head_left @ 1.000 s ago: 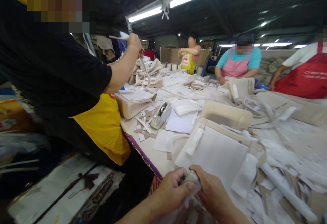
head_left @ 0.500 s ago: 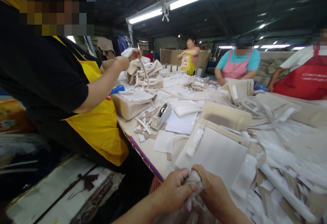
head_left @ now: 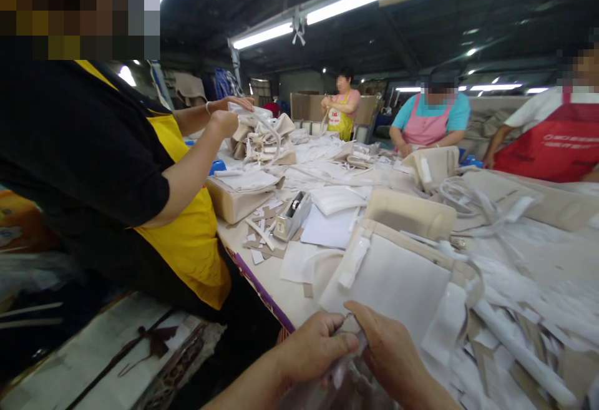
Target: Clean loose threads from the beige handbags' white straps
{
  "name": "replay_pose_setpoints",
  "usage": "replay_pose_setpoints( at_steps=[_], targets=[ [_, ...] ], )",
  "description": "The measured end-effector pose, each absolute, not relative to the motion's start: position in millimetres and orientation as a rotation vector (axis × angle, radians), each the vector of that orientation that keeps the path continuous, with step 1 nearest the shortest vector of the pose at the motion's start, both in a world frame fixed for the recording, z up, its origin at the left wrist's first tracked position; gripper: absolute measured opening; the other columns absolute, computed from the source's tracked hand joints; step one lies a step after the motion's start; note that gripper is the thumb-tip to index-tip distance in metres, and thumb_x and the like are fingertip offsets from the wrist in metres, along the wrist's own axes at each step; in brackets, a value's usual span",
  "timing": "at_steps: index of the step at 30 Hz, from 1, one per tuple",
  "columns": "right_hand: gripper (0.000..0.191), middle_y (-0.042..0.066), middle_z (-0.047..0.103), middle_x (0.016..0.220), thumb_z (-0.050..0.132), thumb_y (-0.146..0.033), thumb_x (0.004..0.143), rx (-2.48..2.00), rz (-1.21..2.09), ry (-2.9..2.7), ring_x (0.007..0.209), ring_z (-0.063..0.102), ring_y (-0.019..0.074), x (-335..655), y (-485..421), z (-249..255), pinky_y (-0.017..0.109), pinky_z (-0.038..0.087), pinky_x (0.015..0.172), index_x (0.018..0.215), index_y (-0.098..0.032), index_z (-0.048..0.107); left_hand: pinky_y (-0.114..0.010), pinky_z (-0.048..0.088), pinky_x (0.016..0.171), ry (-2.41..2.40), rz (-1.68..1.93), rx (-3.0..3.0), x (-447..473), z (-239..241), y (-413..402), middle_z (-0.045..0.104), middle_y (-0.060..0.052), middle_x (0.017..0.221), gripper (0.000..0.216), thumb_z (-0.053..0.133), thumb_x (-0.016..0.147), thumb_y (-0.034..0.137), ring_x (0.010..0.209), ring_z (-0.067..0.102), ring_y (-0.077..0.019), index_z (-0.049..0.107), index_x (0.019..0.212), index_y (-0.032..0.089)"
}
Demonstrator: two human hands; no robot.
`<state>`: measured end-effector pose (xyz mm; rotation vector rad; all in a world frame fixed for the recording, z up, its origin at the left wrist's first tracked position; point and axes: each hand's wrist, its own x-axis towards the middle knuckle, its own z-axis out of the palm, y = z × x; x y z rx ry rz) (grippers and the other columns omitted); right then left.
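Observation:
At the bottom of the view my left hand (head_left: 312, 349) and my right hand (head_left: 391, 355) meet, thumbs and fingers pinched together on a crumpled piece of thin clear wrapping (head_left: 345, 369) that hangs down between them. Just beyond my knuckles lies a flat white bag (head_left: 397, 276) with beige trim and paper-wrapped straps, resting on the worktable (head_left: 269, 273).
A person in a yellow apron (head_left: 187, 241) stands close on the left, hands on a pile of bags (head_left: 262, 135). A tape dispenser (head_left: 291, 215), a beige bag (head_left: 243, 193), paper scraps and white strips cover the table. Three other people work at the far side.
The person on the left lowered a raised arm down onto the bag pile. My hands stayed pinched on the wrapping, shifting only slightly.

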<state>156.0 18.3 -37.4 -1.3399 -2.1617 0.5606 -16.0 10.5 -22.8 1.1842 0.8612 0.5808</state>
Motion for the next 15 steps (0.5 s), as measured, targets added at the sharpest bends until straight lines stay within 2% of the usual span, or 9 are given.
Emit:
replay_pose_setpoints(
  at_steps=[2, 5, 7, 9, 11, 13, 15],
  targets=[
    [0.035, 0.003, 0.066, 0.079, 0.041, -0.015, 0.069, -1.368, 0.635, -2.075, 0.071, 0.061, 0.0188, 152, 14, -40, 0.027, 0.041, 0.064, 0.1, -0.022, 0.055, -0.015, 0.029, 0.031, 0.831, 0.6, 1.128, -14, -28, 9, 0.049, 0.004, 0.049, 0.035, 0.059, 0.073, 0.046, 0.034, 0.04, -0.0056, 0.058, 0.081, 0.011],
    [0.02, -0.003, 0.057, 0.06, 0.042, -0.022, 0.071, -1.348, 1.008, -1.714, 0.054, 0.053, 0.0138, 135, 5, -47, 0.022, 0.037, 0.052, 0.089, -0.022, 0.051, -0.015, 0.032, 0.032, 0.728, 0.626, 1.056, -12, -36, 5, 0.054, 0.001, 0.056, 0.042, 0.06, 0.071, 0.05, 0.036, 0.043, -0.006, 0.059, 0.084, 0.01],
    [0.016, -0.006, 0.05, 0.054, 0.04, -0.026, 0.073, -1.322, 1.294, -1.432, 0.047, 0.047, 0.0124, 125, 2, -51, 0.021, 0.034, 0.045, 0.087, -0.022, 0.047, -0.015, 0.033, 0.033, 0.692, 0.64, 1.059, -12, -37, 2, 0.057, -0.001, 0.061, 0.044, 0.06, 0.071, 0.051, 0.039, 0.046, -0.0065, 0.059, 0.087, 0.011],
    [0.021, -0.007, 0.046, 0.052, 0.037, -0.026, 0.073, -1.344, 1.415, -1.323, 0.043, 0.044, 0.0122, 124, 1, -52, 0.021, 0.034, 0.041, 0.092, -0.022, 0.046, -0.015, 0.033, 0.033, 0.737, 0.649, 1.096, -13, -34, 2, 0.058, -0.001, 0.064, 0.042, 0.06, 0.072, 0.051, 0.039, 0.046, -0.006, 0.059, 0.086, 0.011],
    [0.035, -0.004, 0.052, 0.056, 0.038, -0.02, 0.069, -1.377, 1.25, -1.532, 0.049, 0.05, 0.014, 132, 4, -49, 0.023, 0.039, 0.048, 0.103, -0.021, 0.048, -0.016, 0.031, 0.032, 0.82, 0.625, 1.132, -14, -27, 3, 0.055, 0.001, 0.058, 0.041, 0.058, 0.073, 0.052, 0.036, 0.043, -0.0057, 0.059, 0.081, 0.011],
    [0.051, 0.001, 0.06, 0.07, 0.04, -0.015, 0.065, -1.341, 0.885, -1.895, 0.064, 0.056, 0.0173, 145, 9, -42, 0.027, 0.042, 0.06, 0.114, -0.023, 0.05, -0.017, 0.03, 0.031, 0.872, 0.564, 1.134, -15, -19, 6, 0.049, 0.003, 0.049, 0.044, 0.055, 0.073, 0.056, 0.033, 0.039, -0.0062, 0.057, 0.075, 0.012],
    [0.052, 0.004, 0.063, 0.08, 0.041, -0.014, 0.065, -1.271, 0.61, -2.143, 0.072, 0.058, 0.0194, 154, 12, -34, 0.03, 0.042, 0.065, 0.114, -0.026, 0.055, -0.018, 0.028, 0.031, 0.895, 0.528, 1.139, -16, -13, 7, 0.045, 0.005, 0.044, 0.046, 0.054, 0.072, 0.059, 0.031, 0.037, -0.0063, 0.055, 0.07, 0.013]
  ],
)
